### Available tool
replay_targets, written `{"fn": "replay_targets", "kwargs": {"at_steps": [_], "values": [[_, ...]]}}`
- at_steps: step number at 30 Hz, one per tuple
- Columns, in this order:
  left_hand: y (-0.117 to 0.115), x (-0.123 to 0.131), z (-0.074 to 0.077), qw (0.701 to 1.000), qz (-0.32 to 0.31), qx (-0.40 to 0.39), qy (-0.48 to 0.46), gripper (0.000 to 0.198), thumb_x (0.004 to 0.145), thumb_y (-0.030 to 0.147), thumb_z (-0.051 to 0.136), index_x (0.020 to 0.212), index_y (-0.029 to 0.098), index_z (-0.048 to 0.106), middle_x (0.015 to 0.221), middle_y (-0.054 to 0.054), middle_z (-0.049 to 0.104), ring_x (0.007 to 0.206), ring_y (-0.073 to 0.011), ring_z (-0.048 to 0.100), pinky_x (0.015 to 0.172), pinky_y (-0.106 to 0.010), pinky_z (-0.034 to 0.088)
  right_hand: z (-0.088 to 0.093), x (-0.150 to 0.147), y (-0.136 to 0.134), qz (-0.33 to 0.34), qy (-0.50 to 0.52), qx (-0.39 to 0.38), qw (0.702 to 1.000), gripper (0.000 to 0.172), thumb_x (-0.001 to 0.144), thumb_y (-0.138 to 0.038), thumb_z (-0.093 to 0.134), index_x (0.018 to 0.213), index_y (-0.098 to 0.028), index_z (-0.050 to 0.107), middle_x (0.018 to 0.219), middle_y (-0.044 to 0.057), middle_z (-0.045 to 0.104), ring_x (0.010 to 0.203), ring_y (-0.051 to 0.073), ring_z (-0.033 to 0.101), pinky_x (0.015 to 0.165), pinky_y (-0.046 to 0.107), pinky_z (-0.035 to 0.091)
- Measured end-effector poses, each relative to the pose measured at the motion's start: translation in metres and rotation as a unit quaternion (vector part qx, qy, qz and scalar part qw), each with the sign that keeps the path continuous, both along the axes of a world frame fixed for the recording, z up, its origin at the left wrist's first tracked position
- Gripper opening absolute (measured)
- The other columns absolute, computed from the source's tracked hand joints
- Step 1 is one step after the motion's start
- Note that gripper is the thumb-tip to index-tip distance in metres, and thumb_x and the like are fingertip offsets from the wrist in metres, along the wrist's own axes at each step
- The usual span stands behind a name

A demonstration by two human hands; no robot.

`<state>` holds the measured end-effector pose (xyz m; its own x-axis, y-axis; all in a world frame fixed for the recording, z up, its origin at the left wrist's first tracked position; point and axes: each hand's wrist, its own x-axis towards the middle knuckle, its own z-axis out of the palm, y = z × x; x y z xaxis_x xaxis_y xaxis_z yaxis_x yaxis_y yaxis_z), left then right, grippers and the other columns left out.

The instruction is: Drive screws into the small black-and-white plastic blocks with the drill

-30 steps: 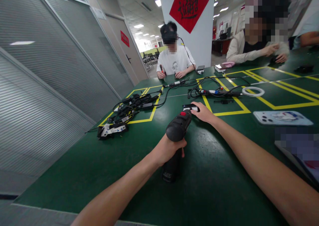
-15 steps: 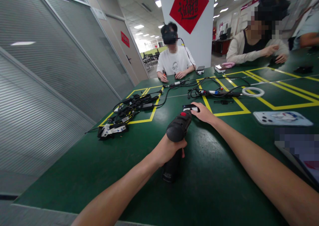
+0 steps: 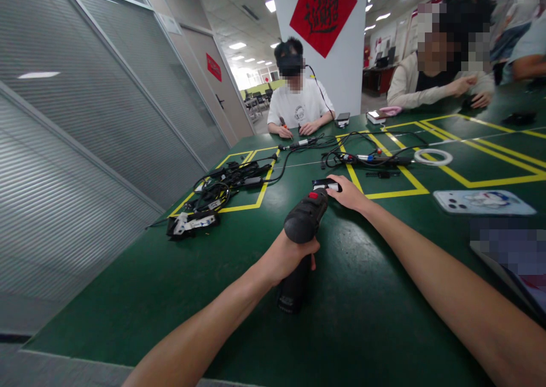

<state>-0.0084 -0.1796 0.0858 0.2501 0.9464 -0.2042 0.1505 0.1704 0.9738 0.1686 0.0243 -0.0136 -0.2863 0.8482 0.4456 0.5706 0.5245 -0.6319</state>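
My left hand [image 3: 294, 256] is wrapped round the handle of a black cordless drill [image 3: 305, 216] with a red button on top. The drill points away from me, its battery base low over the green table [image 3: 170, 318]. Beyond its front end, my right hand [image 3: 345, 192] grips a small black-and-white block-like part [image 3: 322, 184] by its right side. The drill's nose overlaps that part in view; whether they touch, I cannot tell.
On the left lie tangled black cables [image 3: 230, 179] and a black-and-white piece [image 3: 191, 223]. More cables and a white ring [image 3: 433, 157] are ahead. To the right are a phone [image 3: 484, 202] and a laptop edge [image 3: 512, 273]. Two people sit across the table.
My hands, the drill and the small part hold still. Across the table, the hand of the person in white has shifted slightly with an orange-and-dark tool.
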Motion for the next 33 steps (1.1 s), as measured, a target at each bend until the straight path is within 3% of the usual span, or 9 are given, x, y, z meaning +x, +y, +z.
{"fn": "replay_targets", "kwargs": {"at_steps": [33], "values": [[0.0001,0.0001,0.0004,1.000,-0.008,0.007,-0.006,0.017,0.068,0.012,0.055,0.085,0.014,0.052,0.069,0.002,0.052,0.045,-0.0095,0.053,0.044,-0.024,0.040,0.0002,0.0003,-0.0004,0.009,0.002,0.006,1.000,0.042,0.081,-0.035,0.057,0.121,-0.024,0.054,0.111,0.008,0.056,0.098,0.022,0.058,0.090,0.034,0.043]]}}
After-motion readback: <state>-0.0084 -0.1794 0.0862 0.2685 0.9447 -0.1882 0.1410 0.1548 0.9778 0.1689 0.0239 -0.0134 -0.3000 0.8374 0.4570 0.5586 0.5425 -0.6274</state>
